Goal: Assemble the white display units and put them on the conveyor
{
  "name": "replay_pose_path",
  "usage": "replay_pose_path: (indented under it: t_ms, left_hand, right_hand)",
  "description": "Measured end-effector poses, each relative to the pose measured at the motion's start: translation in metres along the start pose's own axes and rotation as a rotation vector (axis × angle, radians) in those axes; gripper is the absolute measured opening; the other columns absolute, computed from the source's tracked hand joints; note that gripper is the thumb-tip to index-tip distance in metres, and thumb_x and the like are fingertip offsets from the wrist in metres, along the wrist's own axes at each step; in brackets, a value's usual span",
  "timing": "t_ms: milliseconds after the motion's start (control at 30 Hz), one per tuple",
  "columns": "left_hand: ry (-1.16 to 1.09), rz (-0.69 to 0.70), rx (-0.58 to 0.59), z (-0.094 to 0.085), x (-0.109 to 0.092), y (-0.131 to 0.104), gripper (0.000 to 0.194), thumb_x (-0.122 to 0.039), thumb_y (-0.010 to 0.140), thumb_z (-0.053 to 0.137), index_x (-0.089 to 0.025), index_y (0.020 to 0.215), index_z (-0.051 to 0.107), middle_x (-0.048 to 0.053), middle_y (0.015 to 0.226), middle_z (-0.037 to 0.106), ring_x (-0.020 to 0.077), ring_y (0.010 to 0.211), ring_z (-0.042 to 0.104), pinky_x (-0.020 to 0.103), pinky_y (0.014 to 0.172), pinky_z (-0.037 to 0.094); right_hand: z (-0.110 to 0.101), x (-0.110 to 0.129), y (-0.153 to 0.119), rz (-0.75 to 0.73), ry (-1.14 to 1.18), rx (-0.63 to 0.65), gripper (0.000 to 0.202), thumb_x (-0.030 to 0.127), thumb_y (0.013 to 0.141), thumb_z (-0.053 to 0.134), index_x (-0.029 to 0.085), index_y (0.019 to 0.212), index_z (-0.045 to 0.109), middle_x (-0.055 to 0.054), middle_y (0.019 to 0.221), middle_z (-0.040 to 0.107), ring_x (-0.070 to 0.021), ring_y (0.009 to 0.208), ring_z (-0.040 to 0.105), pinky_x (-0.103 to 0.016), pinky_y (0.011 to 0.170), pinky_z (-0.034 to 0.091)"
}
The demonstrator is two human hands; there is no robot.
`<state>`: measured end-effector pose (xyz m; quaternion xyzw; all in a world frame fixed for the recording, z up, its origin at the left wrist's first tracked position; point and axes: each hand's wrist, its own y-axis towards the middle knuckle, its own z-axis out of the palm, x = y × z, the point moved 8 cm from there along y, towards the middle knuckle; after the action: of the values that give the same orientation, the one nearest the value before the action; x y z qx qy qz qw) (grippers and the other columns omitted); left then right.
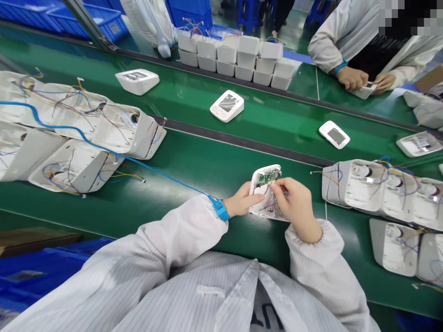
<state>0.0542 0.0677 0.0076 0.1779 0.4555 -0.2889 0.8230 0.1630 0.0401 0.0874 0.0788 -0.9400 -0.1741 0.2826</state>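
My left hand (pixel 244 200) is closed on the side of a white plastic device housing (pixel 256 177), thumb across its open inner face. The housing is tilted up above the green bench. A green circuit board (pixel 268 176) sits in its upper part, with thin wires below. At the board's lower edge, the thumb and fingertips of my right hand (pixel 294 198) are pinched together; whatever lies between them is too small to make out. A blue wrist strap (pixel 220 208) with a blue cord (pixel 166 174) is around my left wrist.
Open white housings with loose wires (pixel 138 133) are stacked at left, more housings (pixel 367 184) at right. Several white display units, one a monitor (pixel 227 106), lie on the green belt (pixel 187 99) beyond. Across it, a co-worker's hands (pixel 356 79) hold a white part near stacked housings (pixel 226 55).
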Motion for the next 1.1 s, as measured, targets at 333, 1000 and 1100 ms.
replay_pose_path:
  t_ms: [333, 1000, 1100]
  left_hand:
    - [-0.054, -0.062, 0.087, 0.005, 0.001, -0.002, 0.048, -0.044, 0.070, 0.078, -0.014, 0.107, 0.071, 0.010, 0.097, 0.073, 0.0246, 0.089, 0.068, 0.035, 0.082, 0.054]
    - [0.300, 0.319, -0.134, -0.028, -0.047, 0.015, 0.071, -0.072, 0.084, 0.051, -0.017, 0.128, 0.061, 0.015, 0.121, 0.069, 0.0288, 0.111, 0.065, 0.042, 0.095, 0.050]
    - [0.631, 0.389, -0.256, -0.038, -0.058, 0.015, 0.066, -0.069, 0.092, 0.037, -0.017, 0.120, 0.066, 0.015, 0.123, 0.068, 0.0276, 0.114, 0.062, 0.046, 0.102, 0.044]
  right_hand:
    - [-0.011, -0.006, 0.006, -0.234, 0.034, -0.102, 0.053, 0.042, 0.089, 0.068, 0.022, 0.135, 0.051, -0.014, 0.131, 0.060, -0.0280, 0.116, 0.061, -0.042, 0.088, 0.055]
    - [-0.037, -0.001, 0.000, -0.176, 0.108, -0.278, 0.031, 0.031, 0.083, 0.074, 0.025, 0.111, 0.063, -0.005, 0.091, 0.069, -0.0208, 0.080, 0.064, -0.036, 0.071, 0.053]
    - [-0.026, 0.020, -0.003, -0.358, 0.007, -0.219, 0.014, 0.014, 0.090, 0.060, 0.026, 0.095, 0.065, -0.002, 0.082, 0.065, -0.0182, 0.077, 0.058, -0.034, 0.070, 0.046]
